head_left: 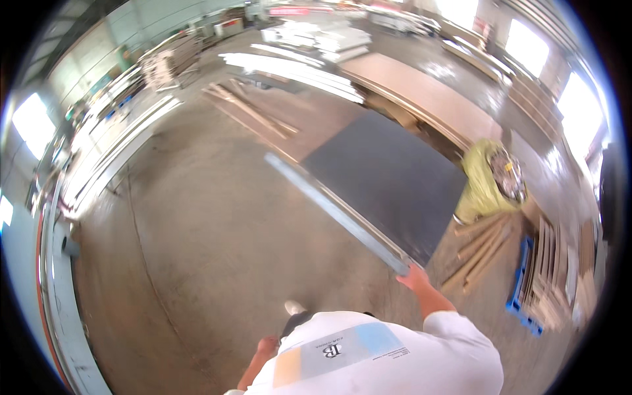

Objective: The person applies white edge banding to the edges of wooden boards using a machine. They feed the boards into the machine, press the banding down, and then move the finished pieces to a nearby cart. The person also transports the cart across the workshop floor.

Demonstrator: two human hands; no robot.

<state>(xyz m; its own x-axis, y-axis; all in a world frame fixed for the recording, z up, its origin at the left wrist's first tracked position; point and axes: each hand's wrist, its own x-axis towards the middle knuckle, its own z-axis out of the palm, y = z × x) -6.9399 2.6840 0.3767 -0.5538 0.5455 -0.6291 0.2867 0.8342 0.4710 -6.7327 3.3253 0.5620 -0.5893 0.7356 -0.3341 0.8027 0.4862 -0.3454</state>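
Observation:
My right hand (413, 276) reaches out to the front right and is closed on the near end of a long pale grey-blue strip (336, 214). This strip runs away toward the far left, along the side of a low stack topped by a dark grey sheet (388, 181). Whether the strip touches the stack I cannot tell. My left hand (268, 345) hangs low beside my body, over the floor; its fingers are too blurred to make out. No object shows in it.
Beyond the dark sheet lie brown boards (303, 115) with loose wooden strips (253, 108) on top. To the right stand a stuffed yellow-green sack (477, 181), cardboard-coloured tubes (484, 253) on the floor and a blue pallet (523, 289) beside stacked panels. A long rack (125, 158) stands left.

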